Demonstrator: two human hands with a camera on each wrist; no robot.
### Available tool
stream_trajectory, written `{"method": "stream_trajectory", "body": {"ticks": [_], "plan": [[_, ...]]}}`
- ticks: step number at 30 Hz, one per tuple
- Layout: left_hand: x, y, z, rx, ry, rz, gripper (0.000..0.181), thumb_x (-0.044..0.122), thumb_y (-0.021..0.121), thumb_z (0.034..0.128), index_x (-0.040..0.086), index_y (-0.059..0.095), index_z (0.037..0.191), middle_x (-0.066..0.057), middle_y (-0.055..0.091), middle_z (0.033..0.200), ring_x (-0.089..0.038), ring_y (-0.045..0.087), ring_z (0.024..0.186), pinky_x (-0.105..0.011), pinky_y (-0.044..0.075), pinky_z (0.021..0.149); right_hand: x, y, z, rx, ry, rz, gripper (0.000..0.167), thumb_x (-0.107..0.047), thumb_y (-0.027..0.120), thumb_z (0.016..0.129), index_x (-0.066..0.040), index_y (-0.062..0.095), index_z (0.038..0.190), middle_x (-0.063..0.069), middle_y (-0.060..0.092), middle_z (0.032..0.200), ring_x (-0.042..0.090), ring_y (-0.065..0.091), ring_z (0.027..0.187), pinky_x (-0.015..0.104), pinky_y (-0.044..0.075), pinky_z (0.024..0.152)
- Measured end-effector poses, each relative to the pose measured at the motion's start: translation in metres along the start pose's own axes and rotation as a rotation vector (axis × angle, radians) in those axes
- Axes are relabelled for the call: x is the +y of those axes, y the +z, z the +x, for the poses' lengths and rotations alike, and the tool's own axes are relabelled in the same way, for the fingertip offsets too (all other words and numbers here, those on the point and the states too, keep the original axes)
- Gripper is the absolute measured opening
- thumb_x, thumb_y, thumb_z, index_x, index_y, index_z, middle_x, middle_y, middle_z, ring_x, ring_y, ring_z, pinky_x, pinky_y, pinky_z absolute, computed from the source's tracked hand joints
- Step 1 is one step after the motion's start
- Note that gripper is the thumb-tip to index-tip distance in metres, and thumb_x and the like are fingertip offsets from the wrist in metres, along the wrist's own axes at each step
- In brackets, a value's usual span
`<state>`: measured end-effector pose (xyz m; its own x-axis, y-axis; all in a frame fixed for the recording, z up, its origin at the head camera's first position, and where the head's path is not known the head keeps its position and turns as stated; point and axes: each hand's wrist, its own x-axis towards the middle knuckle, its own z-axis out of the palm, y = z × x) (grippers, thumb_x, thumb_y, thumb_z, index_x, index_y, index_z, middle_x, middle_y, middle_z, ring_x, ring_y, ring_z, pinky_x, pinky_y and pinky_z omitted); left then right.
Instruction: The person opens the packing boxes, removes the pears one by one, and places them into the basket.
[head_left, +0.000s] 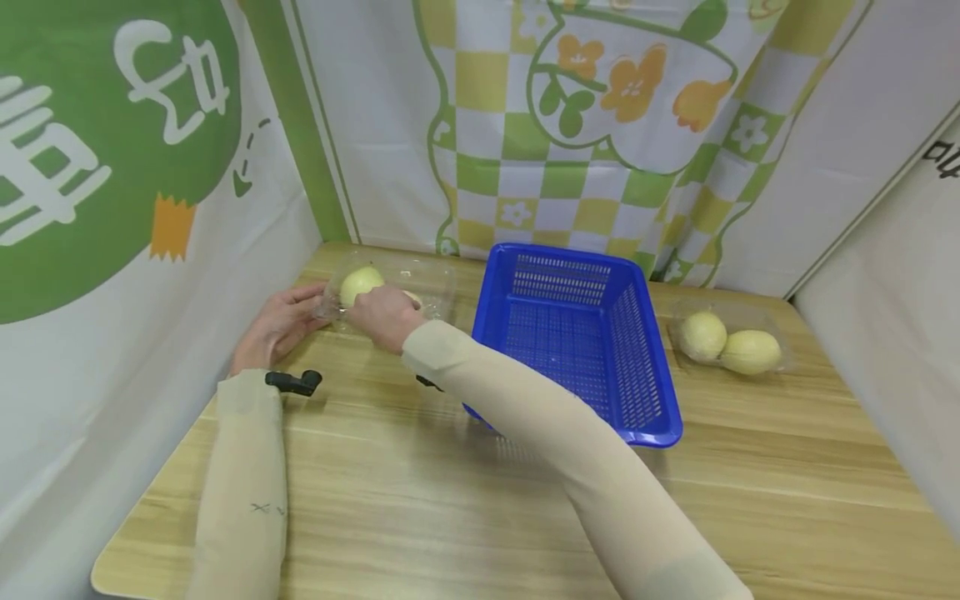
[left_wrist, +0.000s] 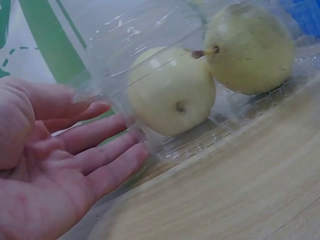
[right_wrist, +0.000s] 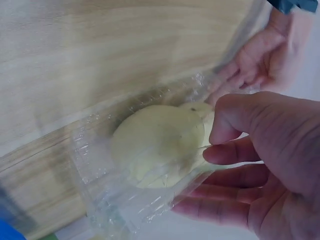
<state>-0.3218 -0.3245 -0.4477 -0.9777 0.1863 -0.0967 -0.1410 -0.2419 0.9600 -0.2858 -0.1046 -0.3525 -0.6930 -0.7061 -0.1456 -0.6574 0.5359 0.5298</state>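
A clear plastic box (head_left: 437,279) with two pale yellow pears stands at the table's back left. In the left wrist view one pear (left_wrist: 172,92) shows its hollow end and the other pear (left_wrist: 250,50) its brown stem. At the box's left end is my left hand (head_left: 288,321); its thumb and index finger pinch the plastic edge, while the other fingertips touch the end wall. My right hand (head_left: 386,317) reaches over the box's front. Thumb and index finger of this hand (right_wrist: 265,160) pinch the clear plastic above the pears. The right hand partly hides one pear from the head camera.
A blue plastic basket (head_left: 667,392) stands just right of the box. Beyond it, another clear box (head_left: 738,315) holds two pears (head_left: 703,336). Printed curtains (head_left: 375,133) hang behind and beside the wooden table (head_left: 390,500).
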Motion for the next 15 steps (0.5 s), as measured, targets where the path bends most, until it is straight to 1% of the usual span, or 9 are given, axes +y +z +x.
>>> {"method": "stream_trajectory", "body": {"ticks": [1, 4, 6, 8, 11, 13, 15], "plan": [[-0.001, -0.001, 0.0, -0.016, 0.011, 0.006, 0.048, 0.012, 0.061, 0.0961, 0.004, 0.049, 0.143, 0.007, 0.068, 0.12, -0.009, 0.068, 0.104, -0.024, 0.056, 0.089, 0.002, 0.001, -0.001, 0.022, -0.005, -0.002, 0.025, -0.015, 0.053, 0.101, -0.021, 0.063, 0.123, -0.003, 0.07, 0.115, 0.016, 0.072, 0.091, 0.029, 0.061, 0.065], [-0.001, -0.003, 0.0, -0.059, 0.026, -0.019, 0.047, 0.009, 0.058, 0.0973, 0.003, 0.048, 0.143, 0.004, 0.068, 0.122, -0.01, 0.067, 0.106, -0.025, 0.055, 0.09, 0.007, 0.003, -0.002, 0.066, -0.029, -0.015, 0.023, -0.016, 0.048, 0.103, -0.021, 0.06, 0.122, -0.004, 0.071, 0.108, 0.009, 0.07, 0.084, 0.023, 0.058, 0.064], [-0.001, -0.004, 0.0, -0.08, 0.027, -0.033, 0.044, 0.007, 0.056, 0.098, 0.005, 0.05, 0.142, 0.004, 0.068, 0.122, -0.011, 0.067, 0.107, -0.025, 0.055, 0.091, 0.009, 0.005, -0.002, 0.083, -0.054, -0.01, 0.023, -0.015, 0.048, 0.103, -0.02, 0.06, 0.122, -0.003, 0.071, 0.107, 0.009, 0.069, 0.084, 0.021, 0.058, 0.064], [-0.001, -0.004, 0.0, -0.079, 0.018, -0.023, 0.041, 0.008, 0.057, 0.098, 0.008, 0.055, 0.139, 0.005, 0.069, 0.12, -0.01, 0.067, 0.106, -0.025, 0.055, 0.09, 0.012, 0.006, -0.001, 0.092, -0.067, 0.025, 0.022, -0.014, 0.05, 0.102, -0.019, 0.061, 0.121, -0.001, 0.07, 0.109, 0.01, 0.069, 0.087, 0.022, 0.058, 0.067], [-0.001, -0.003, 0.0, -0.073, 0.0, 0.001, 0.04, 0.008, 0.058, 0.0975, 0.011, 0.058, 0.137, 0.007, 0.069, 0.118, -0.008, 0.066, 0.105, -0.024, 0.055, 0.089, 0.017, 0.007, 0.001, 0.109, -0.082, 0.096, 0.022, -0.013, 0.055, 0.099, -0.018, 0.064, 0.119, 0.001, 0.07, 0.113, 0.013, 0.068, 0.092, 0.025, 0.058, 0.073], [-0.001, -0.002, 0.0, -0.059, -0.017, 0.017, 0.043, 0.007, 0.058, 0.0971, 0.011, 0.054, 0.14, 0.009, 0.069, 0.116, -0.006, 0.066, 0.104, -0.024, 0.055, 0.089, 0.02, 0.008, 0.002, 0.112, -0.098, 0.136, 0.021, -0.012, 0.056, 0.098, -0.016, 0.066, 0.117, 0.002, 0.07, 0.114, 0.015, 0.067, 0.093, 0.026, 0.058, 0.075], [-0.001, -0.001, 0.0, -0.061, -0.034, -0.007, 0.049, 0.006, 0.056, 0.0979, 0.008, 0.045, 0.146, 0.009, 0.07, 0.115, -0.007, 0.066, 0.104, -0.024, 0.055, 0.089, 0.024, 0.008, 0.002, 0.104, -0.116, 0.181, 0.021, -0.011, 0.056, 0.097, -0.014, 0.066, 0.116, 0.003, 0.07, 0.113, 0.015, 0.067, 0.093, 0.027, 0.057, 0.076]]}}
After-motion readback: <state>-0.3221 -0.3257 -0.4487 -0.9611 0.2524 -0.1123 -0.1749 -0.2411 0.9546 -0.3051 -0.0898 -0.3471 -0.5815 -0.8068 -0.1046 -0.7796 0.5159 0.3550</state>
